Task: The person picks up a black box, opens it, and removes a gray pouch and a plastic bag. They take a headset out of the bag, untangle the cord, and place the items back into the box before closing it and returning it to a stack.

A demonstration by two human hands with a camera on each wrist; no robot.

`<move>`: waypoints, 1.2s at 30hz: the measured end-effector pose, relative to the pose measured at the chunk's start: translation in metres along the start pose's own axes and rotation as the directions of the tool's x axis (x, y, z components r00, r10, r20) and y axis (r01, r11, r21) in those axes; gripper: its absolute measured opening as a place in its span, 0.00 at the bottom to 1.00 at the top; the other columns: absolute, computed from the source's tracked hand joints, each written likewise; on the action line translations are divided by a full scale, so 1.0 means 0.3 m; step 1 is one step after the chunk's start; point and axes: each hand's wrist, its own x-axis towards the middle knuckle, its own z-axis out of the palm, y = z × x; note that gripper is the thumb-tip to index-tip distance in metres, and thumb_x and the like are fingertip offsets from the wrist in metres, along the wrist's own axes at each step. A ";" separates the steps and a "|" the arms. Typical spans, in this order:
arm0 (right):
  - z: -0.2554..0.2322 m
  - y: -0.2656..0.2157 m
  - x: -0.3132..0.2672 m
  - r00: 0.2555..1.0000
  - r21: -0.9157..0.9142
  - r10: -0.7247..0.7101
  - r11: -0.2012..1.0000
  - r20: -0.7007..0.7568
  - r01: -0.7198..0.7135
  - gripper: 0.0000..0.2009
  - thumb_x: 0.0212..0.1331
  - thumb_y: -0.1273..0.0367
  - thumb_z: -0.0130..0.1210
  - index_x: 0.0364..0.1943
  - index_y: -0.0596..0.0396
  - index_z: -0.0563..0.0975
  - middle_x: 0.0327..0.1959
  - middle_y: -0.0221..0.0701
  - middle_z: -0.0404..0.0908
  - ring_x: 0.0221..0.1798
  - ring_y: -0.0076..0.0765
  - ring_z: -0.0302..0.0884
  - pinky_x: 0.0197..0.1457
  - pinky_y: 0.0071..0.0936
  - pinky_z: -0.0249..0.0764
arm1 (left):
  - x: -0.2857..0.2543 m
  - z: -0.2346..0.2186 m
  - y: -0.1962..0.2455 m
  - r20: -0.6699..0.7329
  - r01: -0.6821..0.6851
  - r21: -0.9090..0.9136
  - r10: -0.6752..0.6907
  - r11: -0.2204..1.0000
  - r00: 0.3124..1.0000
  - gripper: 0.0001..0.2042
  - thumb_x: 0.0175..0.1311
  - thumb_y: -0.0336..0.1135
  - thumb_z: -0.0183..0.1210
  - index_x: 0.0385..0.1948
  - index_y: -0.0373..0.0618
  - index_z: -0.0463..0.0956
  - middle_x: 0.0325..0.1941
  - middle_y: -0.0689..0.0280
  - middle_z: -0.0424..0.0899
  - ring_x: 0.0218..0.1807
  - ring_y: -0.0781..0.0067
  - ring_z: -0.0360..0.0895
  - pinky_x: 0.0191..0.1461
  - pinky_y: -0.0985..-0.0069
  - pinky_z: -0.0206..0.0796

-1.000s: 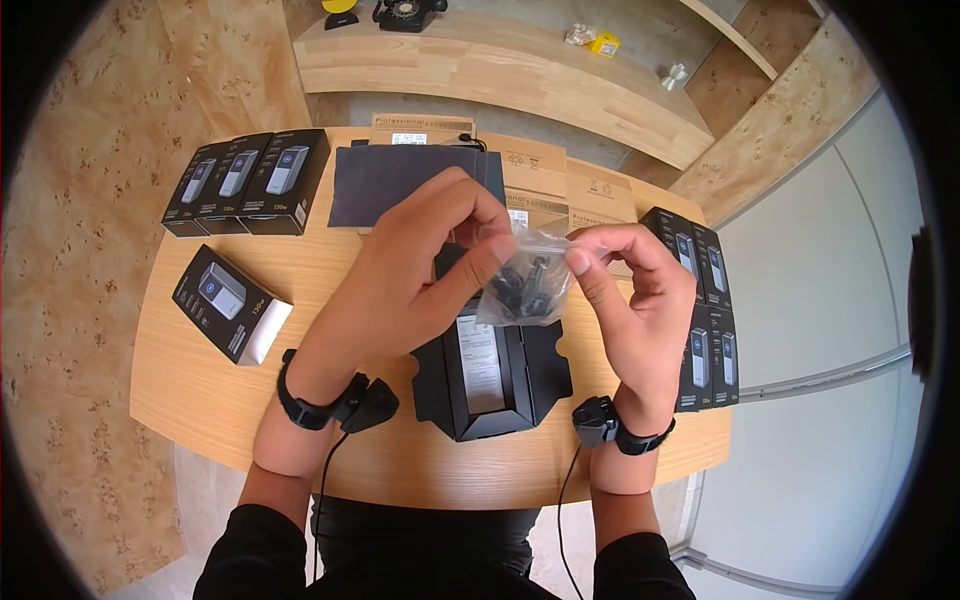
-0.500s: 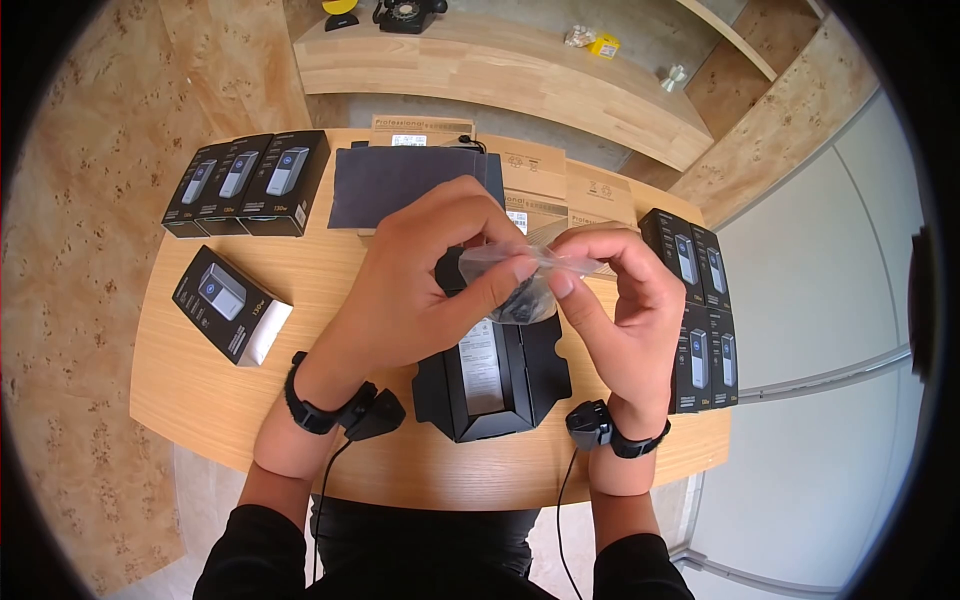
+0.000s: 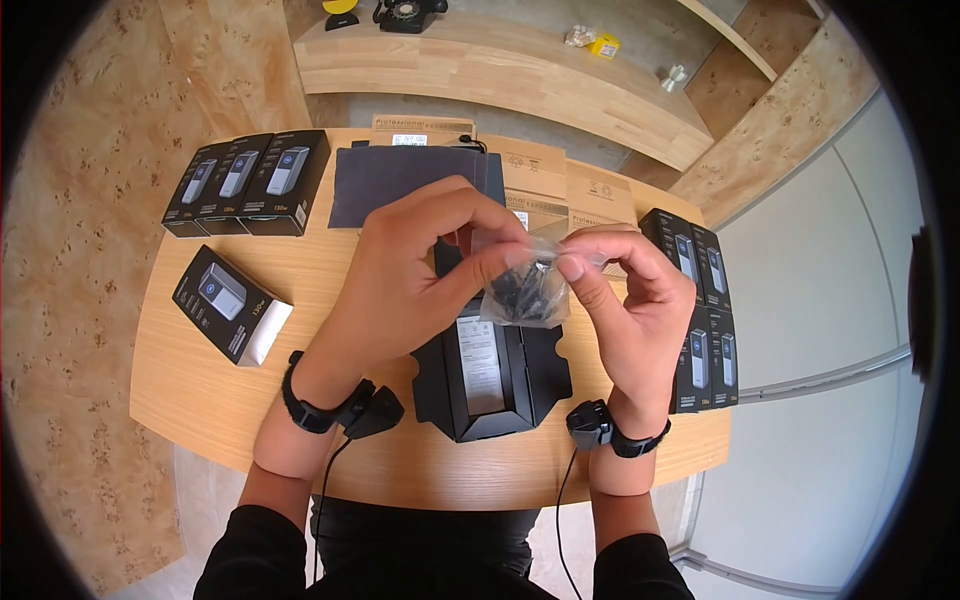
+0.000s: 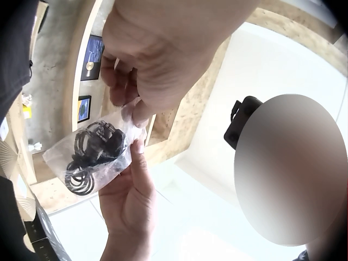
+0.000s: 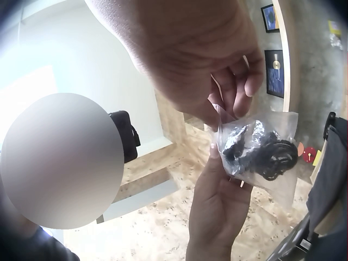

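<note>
A clear plastic bag (image 3: pixel 540 309) with coiled black cable (image 4: pixel 100 144) inside hangs between the two hands, over the table. My left hand (image 3: pixel 405 270) pinches its upper edge between thumb and fingers. Close beside it, my right hand (image 3: pixel 640 305) pinches the same edge from the other side. Both wrist views show the thumbs near each other at the bag's mouth. Below the bag lies an unfolded black box (image 3: pixel 540 375) with a white printed sheet (image 3: pixel 480 365) in its middle; its far part is covered by the bag and left hand.
Black printed boxes stand at the table's left (image 3: pixel 285 180) and right (image 3: pixel 700 350). One more box (image 3: pixel 225 305) lies tilted nearer the left hand. Behind the hands are brown cartons (image 3: pixel 535 165) and a dark grey flat sheet (image 3: pixel 400 185).
The hands drew closer together and the bag's top bunched and tipped over. Now the bag hangs more upright again, its cables facing the head camera, both hands still pinching its edge.
</note>
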 end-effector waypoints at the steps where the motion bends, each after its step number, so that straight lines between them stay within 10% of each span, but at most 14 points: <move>1: 0.001 0.000 -0.001 1.000 0.000 -0.002 1.000 -0.004 0.002 0.05 0.60 0.73 0.72 0.38 0.57 0.88 0.36 0.28 0.89 0.39 0.22 0.79 0.47 0.22 0.74 | 0.000 0.001 0.000 -0.004 0.003 0.004 -0.003 1.000 1.000 0.05 0.64 0.28 0.72 0.37 0.40 0.86 0.34 0.68 0.83 0.35 0.78 0.76 0.42 0.79 0.68; 36: 0.003 -0.004 -0.001 1.000 -0.018 0.024 1.000 0.001 -0.024 0.05 0.58 0.75 0.73 0.38 0.58 0.89 0.35 0.29 0.89 0.37 0.20 0.79 0.45 0.21 0.75 | -0.001 -0.002 0.008 0.025 0.039 0.031 -0.040 0.999 0.999 0.04 0.64 0.27 0.71 0.36 0.40 0.86 0.32 0.69 0.80 0.34 0.78 0.75 0.39 0.79 0.66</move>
